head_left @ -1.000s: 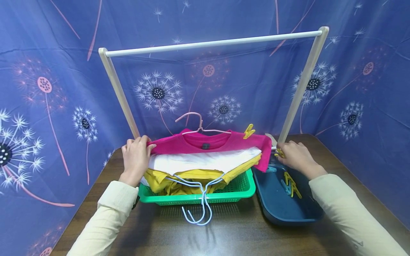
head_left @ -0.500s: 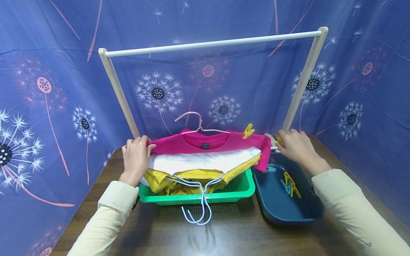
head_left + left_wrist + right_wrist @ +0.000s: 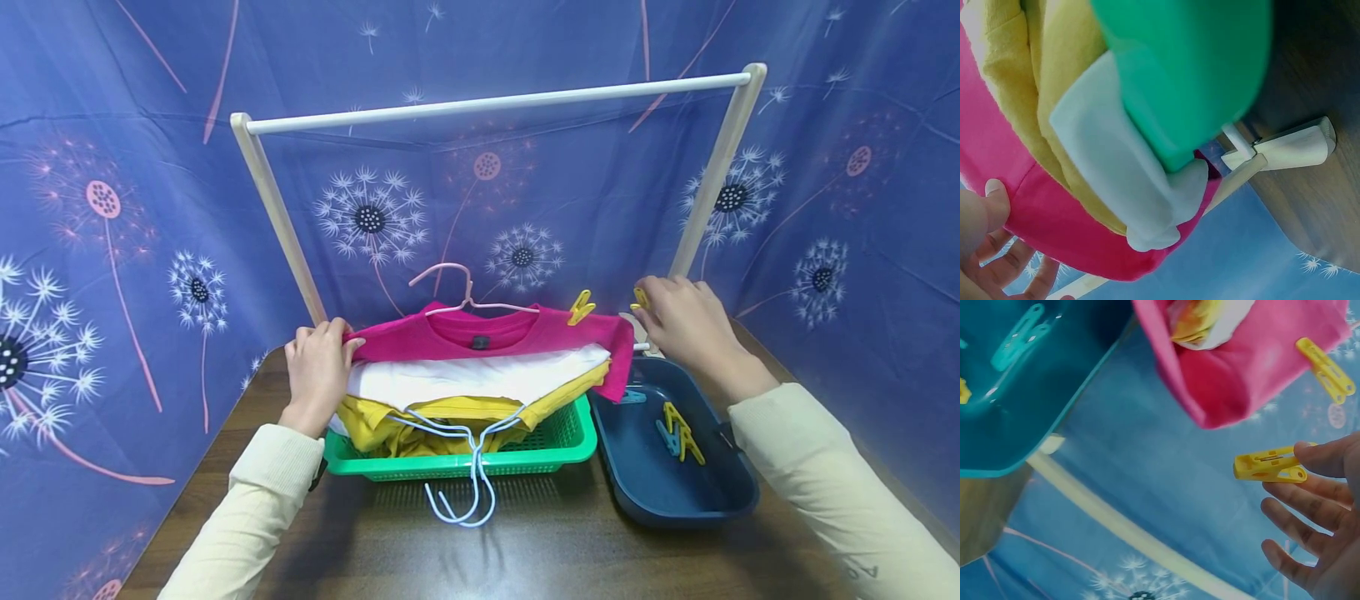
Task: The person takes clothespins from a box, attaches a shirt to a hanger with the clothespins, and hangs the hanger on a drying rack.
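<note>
One yellow clothespin is clipped at a shoulder of the pink shirt, presumably so the cloth is kept on the pink hanger; the shirt is laid over other clothes on the green basket. Another clothespin is pinched by the right hand between thumb and index finger, the other fingers spread. The shirt's opposite sleeve is pinched by the left hand, apparently for steadiness.
</note>
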`<state>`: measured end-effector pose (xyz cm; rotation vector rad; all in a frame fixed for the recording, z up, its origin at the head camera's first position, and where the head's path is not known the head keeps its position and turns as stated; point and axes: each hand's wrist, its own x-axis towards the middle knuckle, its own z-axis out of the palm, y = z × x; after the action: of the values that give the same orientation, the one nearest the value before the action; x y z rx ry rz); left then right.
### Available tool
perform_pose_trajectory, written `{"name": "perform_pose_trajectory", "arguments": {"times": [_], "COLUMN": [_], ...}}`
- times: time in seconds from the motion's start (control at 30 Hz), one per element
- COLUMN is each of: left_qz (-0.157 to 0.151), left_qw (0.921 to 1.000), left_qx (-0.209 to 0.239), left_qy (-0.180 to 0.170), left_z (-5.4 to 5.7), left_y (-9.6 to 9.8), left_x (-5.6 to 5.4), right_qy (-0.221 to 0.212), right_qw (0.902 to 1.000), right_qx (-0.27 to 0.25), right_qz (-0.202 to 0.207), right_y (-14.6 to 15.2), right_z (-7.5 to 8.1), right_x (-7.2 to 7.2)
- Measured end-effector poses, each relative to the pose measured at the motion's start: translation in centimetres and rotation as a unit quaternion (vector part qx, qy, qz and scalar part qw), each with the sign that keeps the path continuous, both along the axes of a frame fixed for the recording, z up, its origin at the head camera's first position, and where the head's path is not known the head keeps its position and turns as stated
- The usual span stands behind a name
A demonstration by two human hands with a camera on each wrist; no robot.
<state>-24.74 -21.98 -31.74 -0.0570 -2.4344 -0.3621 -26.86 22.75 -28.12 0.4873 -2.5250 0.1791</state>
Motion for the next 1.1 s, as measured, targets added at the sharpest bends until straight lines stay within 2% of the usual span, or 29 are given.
{"name": "perform_pose_trajectory", "arguments": {"times": [0.23,0.57,0.73,1.1], "left_qz": [0.003,0.003,0.001,-0.004], "left_qw": [1.0,0.9999,1.0,0.9999], "left_qx": [0.0,-0.001,0.002,0.002], "left_qy": [-0.001,0.01,0.007,0.015], "left_z": [-0.1,-0.2,-0.2,-0.2], "left_y": [-0.1,-0.1,-0.1,-0.1], "left_x": [0.0,-0.1,-0.1,-0.1], "right_qy": [0.05,0.124,0.139,0.148], "right_qw": [0.9982,0.9885,0.9833,0.9741], "right_qx": [-0.016,-0.011,-0.009,0.003], "right_qz": [0.029,0.086,0.117,0.171], "right_y": [-1.7,-4.3,-5.6,-8.5], "right_z": [1.4,3.0,2.9,1.6], "right_x": [0.7,1.2,1.4,1.9]}}
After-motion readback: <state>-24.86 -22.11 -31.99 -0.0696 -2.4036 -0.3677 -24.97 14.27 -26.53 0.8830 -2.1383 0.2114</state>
